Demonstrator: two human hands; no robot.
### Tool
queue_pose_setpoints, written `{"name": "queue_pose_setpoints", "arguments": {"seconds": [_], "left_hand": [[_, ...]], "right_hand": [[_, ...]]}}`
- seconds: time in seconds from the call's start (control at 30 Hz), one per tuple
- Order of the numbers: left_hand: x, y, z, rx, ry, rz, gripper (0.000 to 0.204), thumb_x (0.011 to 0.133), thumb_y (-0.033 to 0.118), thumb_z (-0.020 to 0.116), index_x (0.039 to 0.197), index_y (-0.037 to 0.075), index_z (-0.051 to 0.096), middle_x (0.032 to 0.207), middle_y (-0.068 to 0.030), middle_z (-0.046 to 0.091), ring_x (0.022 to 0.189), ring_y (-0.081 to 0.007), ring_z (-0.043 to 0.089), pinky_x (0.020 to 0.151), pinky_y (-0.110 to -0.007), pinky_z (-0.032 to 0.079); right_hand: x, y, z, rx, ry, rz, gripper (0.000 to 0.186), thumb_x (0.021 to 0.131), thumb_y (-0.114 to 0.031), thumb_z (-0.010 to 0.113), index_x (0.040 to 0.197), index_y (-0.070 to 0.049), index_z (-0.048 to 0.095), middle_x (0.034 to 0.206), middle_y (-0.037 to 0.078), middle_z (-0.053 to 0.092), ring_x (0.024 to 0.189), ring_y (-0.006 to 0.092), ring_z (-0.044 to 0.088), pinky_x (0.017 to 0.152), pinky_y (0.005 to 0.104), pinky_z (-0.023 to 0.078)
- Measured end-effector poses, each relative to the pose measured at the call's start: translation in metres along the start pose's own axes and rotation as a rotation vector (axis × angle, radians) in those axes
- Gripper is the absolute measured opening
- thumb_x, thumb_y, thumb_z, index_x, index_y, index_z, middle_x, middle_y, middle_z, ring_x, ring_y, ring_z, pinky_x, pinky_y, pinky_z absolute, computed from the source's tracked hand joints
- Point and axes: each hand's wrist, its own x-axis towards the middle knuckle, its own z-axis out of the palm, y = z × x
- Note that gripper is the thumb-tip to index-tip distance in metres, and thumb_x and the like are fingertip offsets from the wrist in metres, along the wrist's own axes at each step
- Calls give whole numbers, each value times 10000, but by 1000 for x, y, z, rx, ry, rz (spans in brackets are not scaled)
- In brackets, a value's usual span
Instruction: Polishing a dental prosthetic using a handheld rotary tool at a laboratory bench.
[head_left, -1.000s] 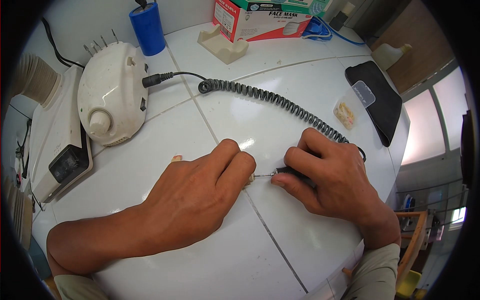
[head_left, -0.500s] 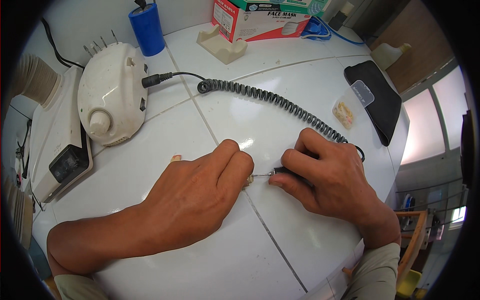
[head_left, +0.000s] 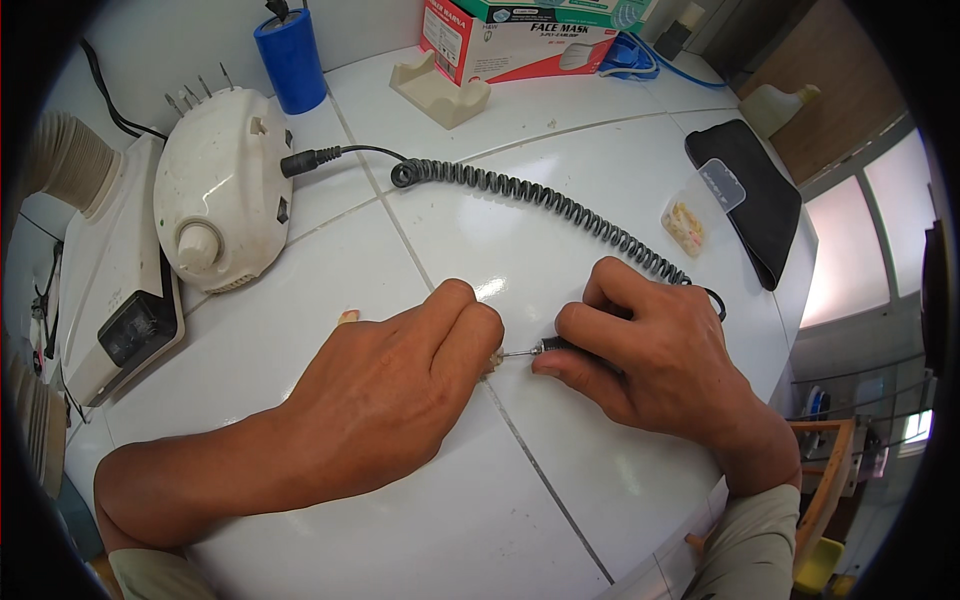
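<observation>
My left hand (head_left: 405, 375) is closed, fingers pinched on a small cream-coloured piece (head_left: 491, 364) that is mostly hidden by the knuckles. In my right hand (head_left: 650, 355) is a black rotary handpiece (head_left: 553, 345), held like a pen between thumb and fingers. Its thin metal bit (head_left: 518, 353) points left and reaches the cream-coloured piece at my left fingertips; whether it touches, I cannot tell. A pink and cream bit of something (head_left: 349, 317) shows just behind my left hand. From the handpiece, a black coiled cord (head_left: 540, 195) runs back across the table.
The cord plugs into a white control unit (head_left: 222, 190) carrying several upright burs. Left of it stands a white machine with a hose (head_left: 110, 270). Behind are a blue cylinder (head_left: 290, 62), a cream cradle (head_left: 438, 92) and mask boxes (head_left: 520, 45). A clear box (head_left: 685, 228) and black pouch (head_left: 765, 215) lie right.
Both hands stay almost where they were, still holding the piece and the handpiece. The whole view has shifted very slightly.
</observation>
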Motion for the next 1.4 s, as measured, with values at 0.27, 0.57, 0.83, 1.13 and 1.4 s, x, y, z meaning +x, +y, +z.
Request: {"name": "queue_pose_setpoints", "arguments": {"seconds": [0.27, 0.57, 0.83, 1.13, 1.4], "left_hand": [[0, 0, 0, 8, 2, 6, 154, 1090, 94, 668, 1214, 48, 589, 1089, -107, 601, 781, -313, 615, 622, -457, 473], [0, 0, 0, 9, 5, 18, 156, 1085, 79, 667, 1217, 41, 592, 1089, -108, 602, 781, -315, 617, 623, -454, 477], [0, 1, -1, 16, 12, 26, 141, 1090, 89, 668, 1201, 32, 602, 1069, -112, 598, 761, -311, 610, 599, -450, 470], [0, 0, 0, 6, 30, 54, 132, 1093, 99, 659, 1178, 15, 602, 1056, -125, 592, 743, -309, 604, 581, -455, 471], [0, 0, 0, 22, 28, 59, 129, 1096, 99, 657, 1175, 18, 596, 1047, -125, 584, 733, -309, 595, 577, -457, 466]], "right_hand": [[1, 0, -1, 17, -19, -11, 305, 1043, -459, 788, 980, -164, 737, 881, 36, 549, 616, 188, 601, 508, 381, 435], [0, -1, -1, 17, -23, -9, 300, 1037, -452, 794, 978, -163, 737, 877, 38, 548, 614, 196, 600, 513, 386, 440], [0, -1, 0, -5, -9, 26, 302, 1033, -453, 798, 979, -163, 732, 882, 39, 554, 619, 193, 604, 508, 384, 437], [1, 0, -1, 36, -15, -17, 302, 1037, -450, 796, 979, -162, 730, 870, 36, 546, 605, 196, 583, 509, 382, 433], [0, -1, -2, 8, -21, 4, 300, 1041, -452, 791, 989, -162, 737, 873, 37, 550, 611, 191, 593, 512, 377, 432]]}}
